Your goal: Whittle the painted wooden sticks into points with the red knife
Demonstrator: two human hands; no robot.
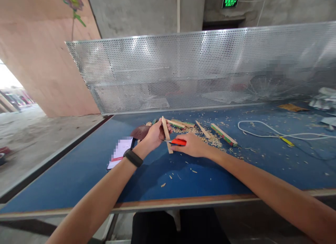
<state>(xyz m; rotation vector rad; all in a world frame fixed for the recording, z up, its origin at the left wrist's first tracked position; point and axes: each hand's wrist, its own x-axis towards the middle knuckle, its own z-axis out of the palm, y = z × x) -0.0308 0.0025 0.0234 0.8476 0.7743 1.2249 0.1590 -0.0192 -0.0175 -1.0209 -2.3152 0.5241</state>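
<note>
My left hand is closed around a pale strip of wood with a pointed upper end. The strip is tilted, its lower end near the blue tabletop. In my right hand is a red utility knife, its blade against the wood strip's middle. Just beyond my hands lie wood shavings, a pointed wood piece and a wood stick with green and red painted sides. More painted sticks rest behind my left hand.
A phone with a lit screen and a dark brown rounded object lie left of my left hand. A white cable with a yellow tag loops at right. Behind the blue table stands a perforated metal panel.
</note>
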